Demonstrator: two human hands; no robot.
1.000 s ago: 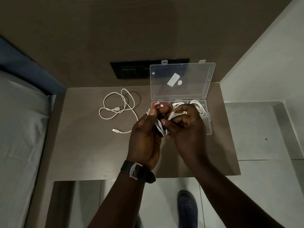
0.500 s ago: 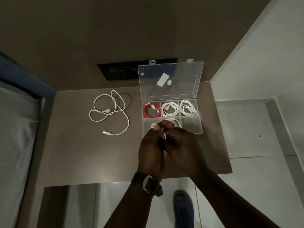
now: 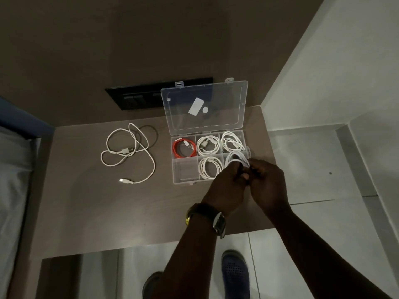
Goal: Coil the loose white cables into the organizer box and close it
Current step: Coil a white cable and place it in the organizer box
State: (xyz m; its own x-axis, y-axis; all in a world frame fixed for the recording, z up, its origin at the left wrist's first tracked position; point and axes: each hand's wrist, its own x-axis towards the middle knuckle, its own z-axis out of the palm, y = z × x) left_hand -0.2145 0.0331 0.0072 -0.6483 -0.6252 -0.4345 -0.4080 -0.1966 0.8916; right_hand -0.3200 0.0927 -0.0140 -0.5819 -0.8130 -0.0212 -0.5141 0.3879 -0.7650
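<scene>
Coiled white cable [image 3: 237,161], carried across from the organizer box's [image 3: 185,182] front-middle compartment, is being pinched by both hands [image 3: 228,186] [image 3: 266,182] into front-right one; filling progressing.

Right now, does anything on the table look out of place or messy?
One loose white cable lies sprawled on the brown table, left of the clear plastic organizer box, uncoiled. The box's front left compartment is empty. Both hands are tucking a white coil into the front right one. Nothing looks damaged.
</scene>
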